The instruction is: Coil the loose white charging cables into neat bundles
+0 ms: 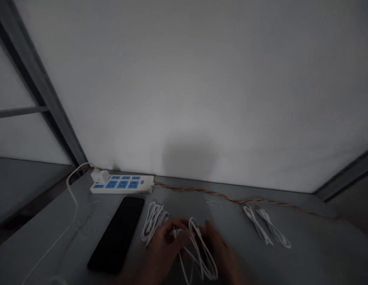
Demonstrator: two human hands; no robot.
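Cable [206, 259] loops lie between the two hands, low in the middle of the view, their long axis running away from the person and leaning left, with one rounded end pointing toward the wall. The left hand [163, 247] curls its thumb and forefinger together, pinching a strand; the right hand [222, 249] bends around the other side, and I cannot tell whether it grips. The cable is thin, smooth, white and loosely looped. Just left of the left hand sits a white coil [154, 219], then a phone [117, 235], a flat black slab with rounded corners, slanting away to the right. Well to the right lie two slim white bundles [274, 229], side by side. Farther back, a white plastic strip [146, 183] with blue sockets carries a blocky charger [98, 176], and a twisted multicoloured wire [201, 191] trails right along the table [308, 241], flat and grey. Behind rises a pale, dim wall [184, 79] bearing a soft shadow, with a grey post [45, 85] slanting at left.
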